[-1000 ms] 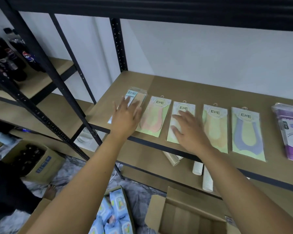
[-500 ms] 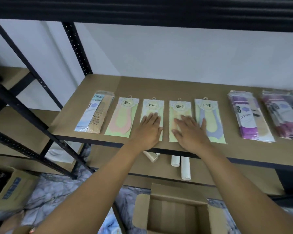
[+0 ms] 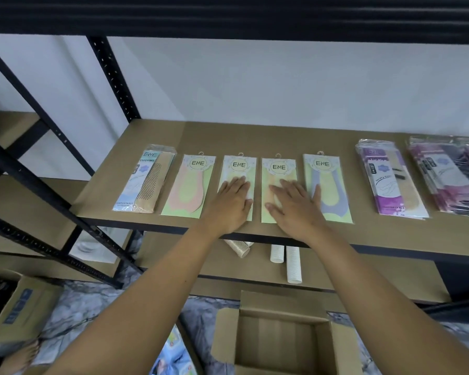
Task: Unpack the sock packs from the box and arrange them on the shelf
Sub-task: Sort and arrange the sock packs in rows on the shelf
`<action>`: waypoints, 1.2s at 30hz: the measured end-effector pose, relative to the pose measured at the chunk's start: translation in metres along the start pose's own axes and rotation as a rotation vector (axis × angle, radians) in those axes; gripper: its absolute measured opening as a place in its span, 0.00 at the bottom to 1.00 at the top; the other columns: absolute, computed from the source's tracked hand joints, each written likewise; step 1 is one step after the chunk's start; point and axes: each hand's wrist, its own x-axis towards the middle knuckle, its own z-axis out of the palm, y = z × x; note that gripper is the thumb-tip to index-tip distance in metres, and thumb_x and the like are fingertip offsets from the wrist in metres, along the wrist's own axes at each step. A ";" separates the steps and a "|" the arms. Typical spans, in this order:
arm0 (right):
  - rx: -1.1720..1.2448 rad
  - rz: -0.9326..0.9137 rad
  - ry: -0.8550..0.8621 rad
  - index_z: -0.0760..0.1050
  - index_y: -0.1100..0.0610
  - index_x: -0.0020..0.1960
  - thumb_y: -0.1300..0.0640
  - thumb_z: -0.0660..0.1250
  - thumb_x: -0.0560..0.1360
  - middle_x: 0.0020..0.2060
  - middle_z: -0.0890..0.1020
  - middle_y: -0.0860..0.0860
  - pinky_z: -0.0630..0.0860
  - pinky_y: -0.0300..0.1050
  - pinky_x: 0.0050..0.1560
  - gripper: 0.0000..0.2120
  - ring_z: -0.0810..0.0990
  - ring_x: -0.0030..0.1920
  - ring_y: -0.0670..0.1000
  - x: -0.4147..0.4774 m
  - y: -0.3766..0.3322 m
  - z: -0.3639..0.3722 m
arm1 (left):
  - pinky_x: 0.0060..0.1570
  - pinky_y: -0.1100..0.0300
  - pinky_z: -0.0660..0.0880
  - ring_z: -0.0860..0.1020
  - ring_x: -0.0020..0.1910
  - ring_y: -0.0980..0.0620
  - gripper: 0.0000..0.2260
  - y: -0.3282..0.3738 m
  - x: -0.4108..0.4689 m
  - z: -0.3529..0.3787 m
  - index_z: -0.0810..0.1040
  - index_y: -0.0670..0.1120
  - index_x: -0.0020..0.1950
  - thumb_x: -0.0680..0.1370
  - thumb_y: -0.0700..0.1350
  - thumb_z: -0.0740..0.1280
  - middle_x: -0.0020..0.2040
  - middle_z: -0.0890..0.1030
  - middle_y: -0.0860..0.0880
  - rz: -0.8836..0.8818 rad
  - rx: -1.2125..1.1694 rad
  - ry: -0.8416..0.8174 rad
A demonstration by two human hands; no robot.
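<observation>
Arranging step: left hand (image 3: 232, 204) and right hand (image 3: 295, 205) flat, fingers spread, gripping nothing, on sock packs (image 3: 279, 189) on shelf (image 3: 255, 133); next likely straighten row.

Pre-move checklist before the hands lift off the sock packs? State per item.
1. Left hand flat on the third ENE pack, nothing gripped: ok.
2. Right hand flat on the fourth ENE pack, fingers reaching over the lilac pack: ok.
3. The four ENE packs lie side by side, hooks to the wall, without overlap: ok.
4. Front edges: packs end near the shelf lip; overhang: cannot tell.
5. Blue pack at the row's left end lies tilted against the rest: not ok.
6. Cardboard box below is open; the part in view shows no packs, the rest is cut off: cannot tell.
</observation>
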 end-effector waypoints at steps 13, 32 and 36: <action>0.138 0.141 0.040 0.64 0.46 0.80 0.46 0.57 0.85 0.82 0.57 0.51 0.53 0.53 0.80 0.23 0.52 0.82 0.56 -0.032 0.099 -0.022 | 0.80 0.48 0.47 0.50 0.82 0.44 0.24 0.077 0.019 0.023 0.57 0.41 0.81 0.86 0.49 0.53 0.82 0.55 0.44 0.201 -0.020 -0.048; 0.117 0.114 0.214 0.69 0.51 0.73 0.40 0.59 0.82 0.78 0.64 0.54 0.55 0.60 0.78 0.24 0.58 0.79 0.59 0.017 0.100 -0.043 | 0.76 0.55 0.53 0.62 0.77 0.46 0.21 0.086 0.023 0.018 0.70 0.43 0.75 0.83 0.47 0.61 0.76 0.67 0.46 0.132 -0.119 0.031; 0.082 0.228 0.115 0.63 0.57 0.77 0.35 0.56 0.81 0.77 0.65 0.57 0.57 0.62 0.76 0.34 0.61 0.77 0.61 0.070 0.099 -0.041 | 0.72 0.54 0.60 0.69 0.71 0.46 0.16 0.089 0.025 0.022 0.75 0.43 0.68 0.81 0.46 0.64 0.68 0.75 0.47 0.105 -0.133 0.113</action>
